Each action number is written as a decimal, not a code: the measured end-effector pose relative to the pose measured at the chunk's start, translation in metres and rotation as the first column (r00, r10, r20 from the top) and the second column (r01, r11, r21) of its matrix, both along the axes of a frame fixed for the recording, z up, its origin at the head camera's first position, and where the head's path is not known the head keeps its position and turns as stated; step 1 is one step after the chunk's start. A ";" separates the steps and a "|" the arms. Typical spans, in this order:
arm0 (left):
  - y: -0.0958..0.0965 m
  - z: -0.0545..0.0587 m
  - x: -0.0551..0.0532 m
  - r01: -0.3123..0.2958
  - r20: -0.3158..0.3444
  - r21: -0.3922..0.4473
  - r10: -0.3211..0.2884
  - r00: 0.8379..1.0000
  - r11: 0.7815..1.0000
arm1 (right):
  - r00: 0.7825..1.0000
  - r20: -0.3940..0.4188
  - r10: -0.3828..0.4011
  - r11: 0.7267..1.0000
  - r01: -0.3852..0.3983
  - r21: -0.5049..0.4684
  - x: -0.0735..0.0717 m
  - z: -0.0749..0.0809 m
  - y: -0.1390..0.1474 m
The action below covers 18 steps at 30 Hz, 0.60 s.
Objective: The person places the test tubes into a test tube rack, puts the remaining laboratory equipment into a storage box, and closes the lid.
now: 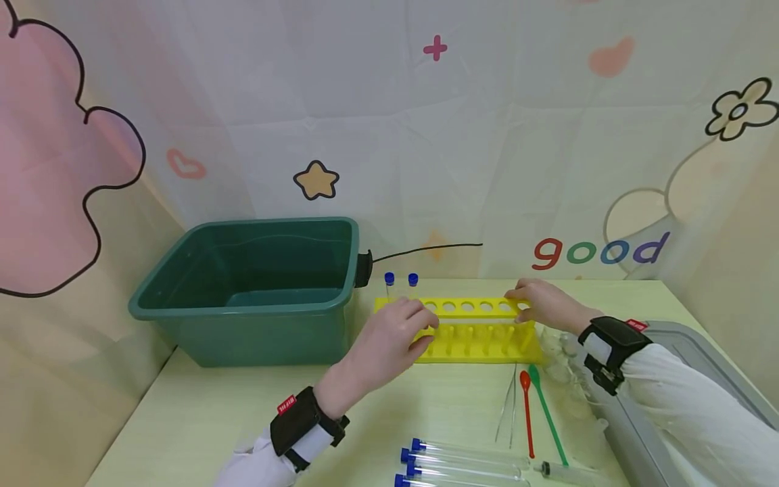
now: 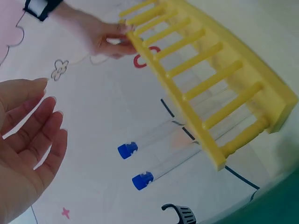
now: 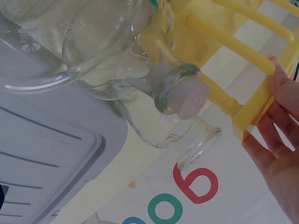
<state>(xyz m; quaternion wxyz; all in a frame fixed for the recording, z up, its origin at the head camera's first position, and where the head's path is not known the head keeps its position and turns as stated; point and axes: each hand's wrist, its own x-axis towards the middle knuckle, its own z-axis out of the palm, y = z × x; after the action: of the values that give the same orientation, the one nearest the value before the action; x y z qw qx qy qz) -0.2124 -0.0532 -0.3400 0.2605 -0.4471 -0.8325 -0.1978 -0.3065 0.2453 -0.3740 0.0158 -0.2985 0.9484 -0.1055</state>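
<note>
Tube rack (image 1: 475, 352): apparently being loaded.
Right hand (image 1: 552, 306) is gripping its end; left hand (image 1: 389, 338) is hovering, fingers loose, probably needing another capped tube (image 1: 456, 451) next.

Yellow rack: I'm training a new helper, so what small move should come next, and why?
Probably move the left grip toward the lying tubes: it is empty, the right grip holds the yellow rack by one end, and two standing tubes leave other holes free.
</note>
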 end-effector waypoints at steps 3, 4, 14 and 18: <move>0.000 -0.012 0.014 0.051 0.020 -0.064 -0.050 0.999 0.997 | 1.000 0.003 -0.009 1.000 0.009 0.000 0.000 -0.001 0.000; -0.001 -0.016 0.019 0.066 0.034 -0.088 -0.063 0.997 0.994 | 1.000 0.002 -0.010 1.000 0.010 -0.001 0.000 -0.001 0.000; -0.010 -0.058 0.052 0.152 0.168 -0.309 -0.104 0.980 0.939 | 1.000 0.001 -0.013 1.000 0.013 -0.003 -0.001 -0.003 0.001; -0.016 -0.070 0.062 0.189 0.217 -0.357 -0.116 0.969 0.915 | 1.000 -0.004 -0.017 1.000 0.017 0.001 -0.002 -0.004 0.001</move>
<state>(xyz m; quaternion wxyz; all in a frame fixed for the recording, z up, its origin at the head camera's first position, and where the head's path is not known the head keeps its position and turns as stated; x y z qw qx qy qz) -0.1501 -0.0689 -0.4096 0.0729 -0.5314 -0.8384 -0.0969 -0.3080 0.2460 -0.3775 0.0130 -0.2908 0.9510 -0.1045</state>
